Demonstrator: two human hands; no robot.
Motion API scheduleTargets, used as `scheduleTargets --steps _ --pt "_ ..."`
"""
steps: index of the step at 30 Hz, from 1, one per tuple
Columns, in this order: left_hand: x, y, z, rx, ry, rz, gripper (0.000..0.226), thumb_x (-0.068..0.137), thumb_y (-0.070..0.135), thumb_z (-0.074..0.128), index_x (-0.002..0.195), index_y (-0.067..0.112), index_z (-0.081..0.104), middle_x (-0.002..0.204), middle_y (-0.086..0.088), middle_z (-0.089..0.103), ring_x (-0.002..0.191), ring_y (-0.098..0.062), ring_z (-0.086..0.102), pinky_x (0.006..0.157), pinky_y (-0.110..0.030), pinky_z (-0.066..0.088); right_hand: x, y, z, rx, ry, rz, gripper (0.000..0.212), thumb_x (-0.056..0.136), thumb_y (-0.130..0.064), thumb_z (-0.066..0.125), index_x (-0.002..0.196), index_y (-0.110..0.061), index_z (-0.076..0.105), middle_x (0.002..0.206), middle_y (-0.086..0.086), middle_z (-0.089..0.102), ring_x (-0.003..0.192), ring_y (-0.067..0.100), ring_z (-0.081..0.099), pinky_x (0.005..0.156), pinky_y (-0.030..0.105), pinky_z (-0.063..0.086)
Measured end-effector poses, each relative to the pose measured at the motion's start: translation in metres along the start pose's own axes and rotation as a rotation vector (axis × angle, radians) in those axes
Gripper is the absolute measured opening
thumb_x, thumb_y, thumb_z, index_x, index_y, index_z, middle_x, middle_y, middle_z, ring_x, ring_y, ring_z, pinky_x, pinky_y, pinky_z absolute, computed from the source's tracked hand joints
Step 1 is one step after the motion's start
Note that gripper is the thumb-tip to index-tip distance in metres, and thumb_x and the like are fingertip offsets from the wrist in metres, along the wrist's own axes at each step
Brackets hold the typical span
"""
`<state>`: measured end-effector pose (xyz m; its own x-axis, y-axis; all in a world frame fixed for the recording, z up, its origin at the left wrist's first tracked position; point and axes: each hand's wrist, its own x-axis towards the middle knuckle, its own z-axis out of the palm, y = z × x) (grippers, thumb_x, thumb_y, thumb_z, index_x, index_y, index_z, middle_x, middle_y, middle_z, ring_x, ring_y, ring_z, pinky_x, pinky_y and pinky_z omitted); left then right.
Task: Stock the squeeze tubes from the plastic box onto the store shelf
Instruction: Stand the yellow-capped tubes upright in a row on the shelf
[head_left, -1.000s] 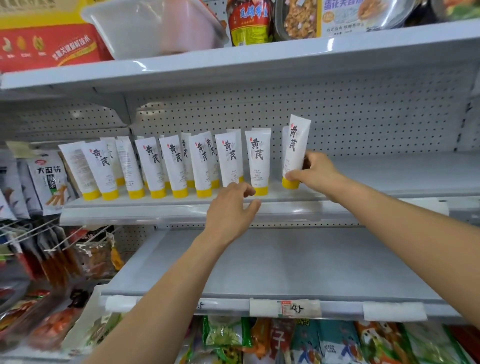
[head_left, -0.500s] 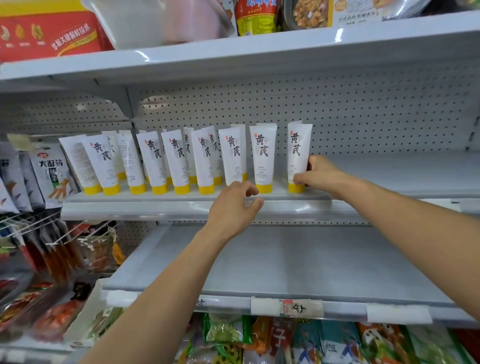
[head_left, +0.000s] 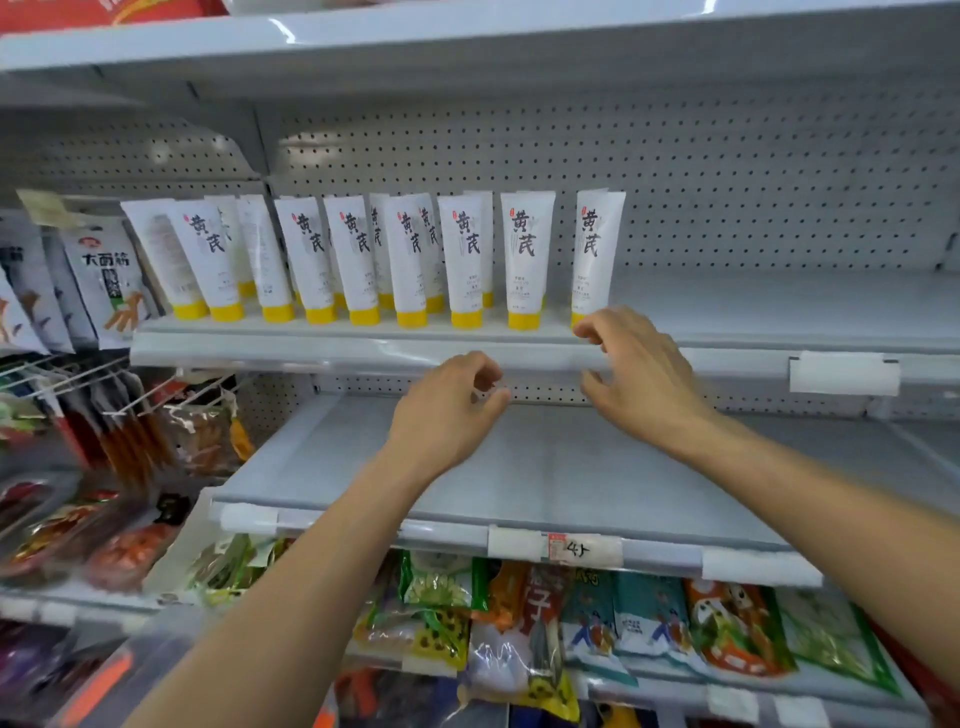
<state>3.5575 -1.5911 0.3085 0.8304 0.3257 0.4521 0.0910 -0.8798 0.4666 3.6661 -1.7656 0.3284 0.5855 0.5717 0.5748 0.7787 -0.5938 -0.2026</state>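
On the white metal shelf (head_left: 753, 317), the rightmost yellow-capped white squeeze tube (head_left: 597, 249) stands cap-down (label outward for shoppers); left hand (head_left: 447, 410) and right hand (head_left: 641, 376) hover empty, fingers slack.

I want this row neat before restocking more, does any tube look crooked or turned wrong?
The leftmost tube shows its fine-print back, not the big characters, and leans left, though the wide lens may exaggerate that. The rightmost tube sits farther from its neighbour.
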Motion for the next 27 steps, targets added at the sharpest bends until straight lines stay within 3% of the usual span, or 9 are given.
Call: scheduleTargets --steps 7,15,21,24,27 --pt "-0.069 -0.063 -0.001 -0.030 -0.104 -0.181 0.026 0.091 0.038 0.059 0.112 0.023 0.060 0.097 0.013 0.063 0.088 -0.014 0.062 0.084 -0.038 0.052 -0.036 -0.058 0.063 0.103 -0.249 -0.141 0.033 0.087 -0.025 0.059 0.119 -0.022 0.053 0.121 -0.002 0.053 0.111 0.020 0.050 0.093 0.043 0.044" --pt "-0.148 -0.234 -0.038 0.065 -0.234 -0.456 0.016 0.090 0.032 0.060 0.100 0.021 0.063 0.094 0.004 0.066 0.090 -0.021 0.062 0.081 -0.036 0.050 -0.029 -0.180 0.187 0.220 -0.564 -0.339 0.024 0.088 -0.028 0.056 0.111 -0.022 0.057 0.110 -0.003 0.057 0.106 0.018 0.050 0.087 0.036 0.044" --pt "-0.197 -0.391 -0.072 -0.058 -0.170 -0.761 0.015 0.093 0.023 0.059 0.103 0.013 0.064 0.090 0.001 0.065 0.085 -0.021 0.062 0.079 -0.031 0.049 -0.019 -0.284 0.317 0.325 -0.820 -0.306 0.021 0.084 -0.024 0.058 0.104 -0.021 0.062 0.108 0.000 0.062 0.099 0.020 0.058 0.082 0.038 0.049" --pt "-0.221 -0.471 -0.064 -0.079 -0.178 -0.895 0.004 0.091 0.019 0.060 0.089 0.019 0.064 0.091 -0.008 0.069 0.086 -0.031 0.066 0.081 -0.042 0.054 -0.027 -0.316 0.394 0.355 -0.985 -0.224 0.022 0.085 -0.022 0.059 0.105 -0.014 0.063 0.109 0.007 0.064 0.100 0.025 0.060 0.085 0.041 0.049" --pt "-0.238 -0.537 -0.036 -0.110 -0.272 -0.980 0.010 0.086 0.025 0.059 0.080 0.021 0.066 0.091 -0.014 0.069 0.086 -0.034 0.066 0.082 -0.043 0.053 -0.043 -0.328 0.471 0.371 -1.143 -0.139 0.007 0.084 -0.020 0.056 0.082 -0.025 0.061 0.088 0.002 0.064 0.086 0.023 0.061 0.080 0.041 0.052"
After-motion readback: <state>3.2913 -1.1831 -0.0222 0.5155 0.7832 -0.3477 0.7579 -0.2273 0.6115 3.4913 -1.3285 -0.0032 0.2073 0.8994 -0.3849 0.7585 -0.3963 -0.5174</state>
